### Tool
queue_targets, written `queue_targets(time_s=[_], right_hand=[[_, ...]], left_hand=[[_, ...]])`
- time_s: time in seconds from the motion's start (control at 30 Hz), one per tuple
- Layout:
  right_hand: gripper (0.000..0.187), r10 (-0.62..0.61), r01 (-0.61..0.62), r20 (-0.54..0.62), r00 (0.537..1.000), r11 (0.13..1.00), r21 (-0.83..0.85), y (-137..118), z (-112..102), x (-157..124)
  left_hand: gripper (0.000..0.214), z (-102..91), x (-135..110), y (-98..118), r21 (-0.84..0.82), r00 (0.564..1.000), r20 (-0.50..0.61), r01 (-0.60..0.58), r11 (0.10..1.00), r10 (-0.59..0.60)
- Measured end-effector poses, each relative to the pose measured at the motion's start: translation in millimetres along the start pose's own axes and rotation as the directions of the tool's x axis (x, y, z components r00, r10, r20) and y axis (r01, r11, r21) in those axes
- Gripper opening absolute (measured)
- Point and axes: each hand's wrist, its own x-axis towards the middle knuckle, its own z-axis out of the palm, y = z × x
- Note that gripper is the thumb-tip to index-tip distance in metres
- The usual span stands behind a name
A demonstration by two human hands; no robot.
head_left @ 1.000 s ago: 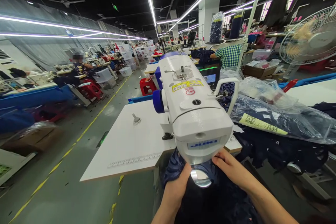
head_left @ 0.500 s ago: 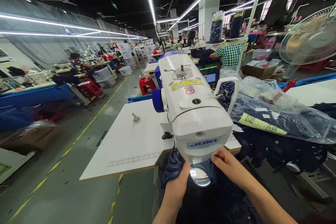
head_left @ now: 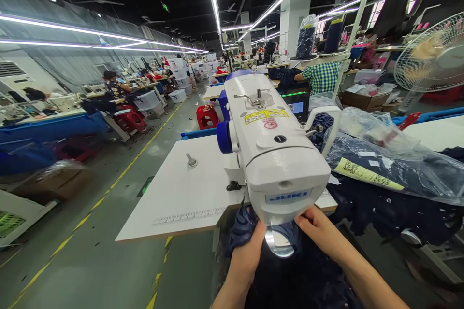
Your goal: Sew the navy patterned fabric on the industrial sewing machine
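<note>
A white JUKI sewing machine (head_left: 286, 169) stands in front of me. Under its head, dark navy fabric (head_left: 242, 226) is bunched around the round, shiny sewing bed (head_left: 280, 242). My left hand (head_left: 248, 253) grips the fabric at the left of the bed, thumb pointing up toward the machine head. On the right side, my right hand (head_left: 317, 229) pinches the fabric close under the head, its fingertips partly hidden. The needle area is out of sight behind the machine head. More dark cloth hangs below, between my forearms.
The white table (head_left: 174, 183) with a printed ruler strip extends left. A plastic-wrapped bundle (head_left: 391, 169) with a yellow label lies at right, near a standing fan (head_left: 435, 58). A red stool (head_left: 207, 117) is beyond the table. A co-worker in a checked shirt (head_left: 322, 77) sits ahead.
The whole view has shifted slightly, so the machine appears a little farther right. Both hands keep their hold on the fabric, with hardly any movement relative to the machine.
</note>
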Motion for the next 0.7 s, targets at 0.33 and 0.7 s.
queue_targets(time_s=[0.33,0.7], right_hand=[[0.006,0.023,-0.023,0.017,1.000,0.999,-0.023,-4,0,-1],[0.005,0.006,-0.006,0.002,1.000,0.999,-0.035,4,-1,1]], left_hand=[[0.041,-0.5,0,10,0.050,1.000,0.008,0.016,0.999,-0.017],[0.036,1.8,2,1,-0.023,1.000,-0.001,0.029,0.999,-0.029]])
